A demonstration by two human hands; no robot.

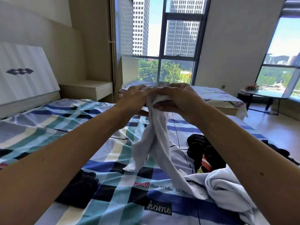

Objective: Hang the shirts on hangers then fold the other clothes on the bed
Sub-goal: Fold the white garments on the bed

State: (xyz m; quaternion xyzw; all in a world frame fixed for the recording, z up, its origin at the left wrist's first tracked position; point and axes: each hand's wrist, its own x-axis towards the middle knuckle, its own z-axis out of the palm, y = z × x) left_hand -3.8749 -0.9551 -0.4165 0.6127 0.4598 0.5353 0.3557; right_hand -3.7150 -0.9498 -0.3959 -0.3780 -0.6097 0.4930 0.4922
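A white garment (155, 143) hangs bunched in the air above the checked bed (68, 117). My left hand (134, 98) and my right hand (177, 99) both grip its top edge, close together at chest height. Its lower end trails down to the sheet and into a white heap (227, 185) at the right. A black garment with a red and yellow print (203, 153) lies crumpled on the bed's right side. Another dark piece (82, 187) lies under my left forearm, partly hidden.
A headboard (24, 75) and a bedside shelf (87, 90) stand at the left. A second bed (215, 98) lies beyond, below the tall window (164, 46). A small round table (263, 95) with flowers stands at the far right on the wooden floor.
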